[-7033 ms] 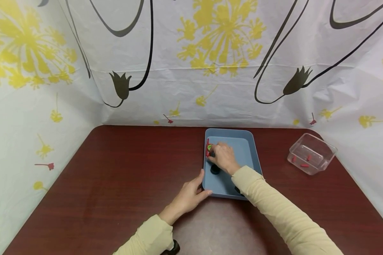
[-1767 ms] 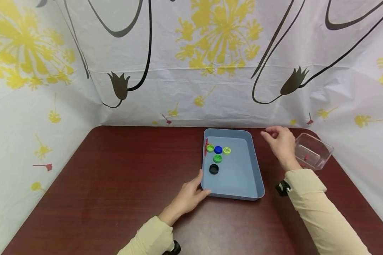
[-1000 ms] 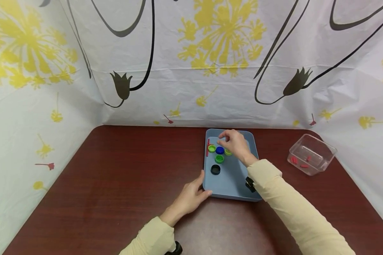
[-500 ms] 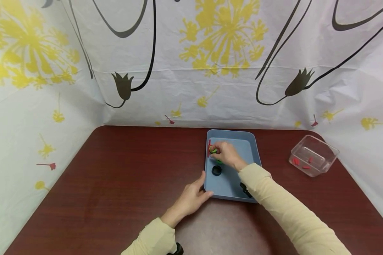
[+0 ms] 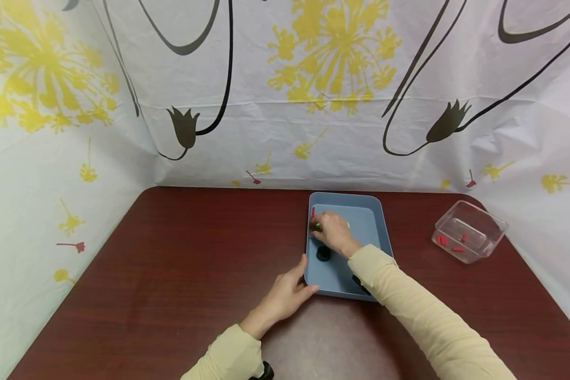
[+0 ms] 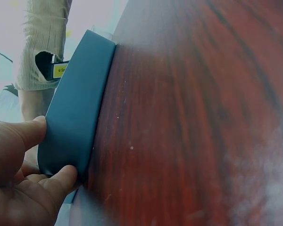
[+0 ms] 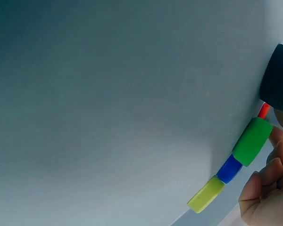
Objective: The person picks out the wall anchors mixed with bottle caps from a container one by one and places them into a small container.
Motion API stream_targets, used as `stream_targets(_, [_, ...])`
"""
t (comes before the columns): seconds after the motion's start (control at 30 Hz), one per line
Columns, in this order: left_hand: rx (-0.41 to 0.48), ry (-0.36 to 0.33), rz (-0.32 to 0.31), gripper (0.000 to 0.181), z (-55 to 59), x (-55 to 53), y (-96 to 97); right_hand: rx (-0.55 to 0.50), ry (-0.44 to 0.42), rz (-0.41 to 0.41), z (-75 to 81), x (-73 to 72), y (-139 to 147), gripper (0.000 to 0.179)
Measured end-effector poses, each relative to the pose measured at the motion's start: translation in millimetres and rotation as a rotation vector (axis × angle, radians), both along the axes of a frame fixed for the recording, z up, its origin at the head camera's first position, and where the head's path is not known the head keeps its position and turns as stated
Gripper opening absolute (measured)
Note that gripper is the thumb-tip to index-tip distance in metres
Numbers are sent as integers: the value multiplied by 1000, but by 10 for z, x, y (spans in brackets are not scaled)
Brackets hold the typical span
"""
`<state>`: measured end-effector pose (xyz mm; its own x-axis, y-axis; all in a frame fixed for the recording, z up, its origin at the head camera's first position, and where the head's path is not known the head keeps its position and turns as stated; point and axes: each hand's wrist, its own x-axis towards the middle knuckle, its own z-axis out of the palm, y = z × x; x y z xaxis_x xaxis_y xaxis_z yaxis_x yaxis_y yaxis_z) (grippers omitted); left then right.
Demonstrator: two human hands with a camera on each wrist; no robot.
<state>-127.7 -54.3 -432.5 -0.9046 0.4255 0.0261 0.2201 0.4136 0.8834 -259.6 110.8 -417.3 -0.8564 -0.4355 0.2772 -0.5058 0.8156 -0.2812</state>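
A blue tray holds several small caps along its left half. My left hand is at its near left corner, thumb against the front wall and fingers along the side. My right hand reaches down at the tray's left side, fingers bent, at the lime green cap and a red stick; I cannot tell whether it holds anything. In the right wrist view these fingers sit behind the green cap, near the blue cap and yellow-green cap. A black cap lies nearer me.
A clear plastic box with several small red pieces stands on the table's right side. The dark red wooden table meets a white curtain with yellow flowers behind it.
My right hand has moved left from beside the clear box, over the tray, and down to its left side, now covering most of the caps. My left hand has stayed put.
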Motion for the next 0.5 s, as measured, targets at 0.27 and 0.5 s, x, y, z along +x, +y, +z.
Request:
stream_targets(0.27, [4, -2, -2, 72, -7, -3, -3, 5, 14, -13, -44, -9, 3, 19])
stream_targets(0.5, [4, 9, -3, 72, -19, -12, -3, 9, 2, -29, -67, -30, -5, 18])
